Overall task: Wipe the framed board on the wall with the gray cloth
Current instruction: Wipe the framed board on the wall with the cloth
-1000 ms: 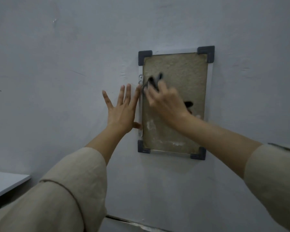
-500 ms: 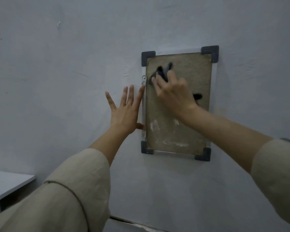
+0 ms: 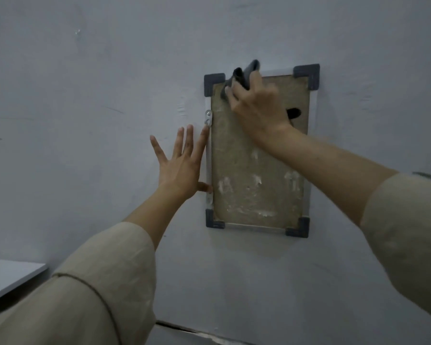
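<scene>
Two hands at work: both are up on the wall [image 3: 85, 120], at and beside the framed board [image 3: 256, 185], the landmark for every place below.
Wall: pale and painted; it carries the board, hung upright.
Framed board: brown panel in a light frame with dark corner caps; whitish smears show across its lower half and near its bottom edge.
Right hand [image 3: 256, 105]: at the board's top left corner, pressing on the panel with its fingers [image 3: 230, 94] curled round the cloth.
Left hand [image 3: 182, 165]: flat on the wall just beside the board's left edge, its fingers spread and straight, gripping nothing, the thumb touching the frame.
Gray cloth [image 3: 245, 74]: bunched under the right hand, one fold poking above the board's top rail.
Progress: judged as mid-wipe; the top is being worked now, and the smeared lower half looks left to do.
</scene>
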Demonstrator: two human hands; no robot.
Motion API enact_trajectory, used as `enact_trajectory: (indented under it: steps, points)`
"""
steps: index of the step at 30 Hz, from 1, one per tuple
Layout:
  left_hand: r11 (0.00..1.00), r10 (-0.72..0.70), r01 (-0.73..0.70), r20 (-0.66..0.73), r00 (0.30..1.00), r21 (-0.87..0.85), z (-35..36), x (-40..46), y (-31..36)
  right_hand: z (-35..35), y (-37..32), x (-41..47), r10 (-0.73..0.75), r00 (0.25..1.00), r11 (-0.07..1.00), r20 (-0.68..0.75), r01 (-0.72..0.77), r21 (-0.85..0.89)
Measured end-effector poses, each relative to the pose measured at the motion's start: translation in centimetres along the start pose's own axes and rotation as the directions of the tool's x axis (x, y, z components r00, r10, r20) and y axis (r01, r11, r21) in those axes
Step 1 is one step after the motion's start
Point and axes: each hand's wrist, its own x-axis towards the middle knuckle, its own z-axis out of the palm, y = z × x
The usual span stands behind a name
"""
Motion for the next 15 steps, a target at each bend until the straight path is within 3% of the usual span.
enact_trajectory:
  steps: [6,10,13,15]
  points:
    - [1.0,-0.015,0.015,0.014,1.0,0.008,0.0,0.1,0.1,0.5,-4.5,-7.9,-0.303,0.949,0.949,0.085,0.292,0.121]
    - [1.0,-0.012,0.012,0.014,1.0,0.004,0.1,0.1,0.1,0.5,-2.2,-5.7,-0.402,0.915,0.915,0.035,0.403,-0.02]
    - [1.0,-0.013,0.013,0.008,1.0,-0.011,0.2,0.0,-0.1,0.2,1.0,-0.8,-0.127,0.99,0.991,0.062,0.124,0.053]
    - [1.0,-0.011,0.011,0.006,1.0,-0.015,0.2,-0.1,-0.1,0.1,1.4,0.3,0.037,0.998,0.993,0.056,-0.043,0.108]
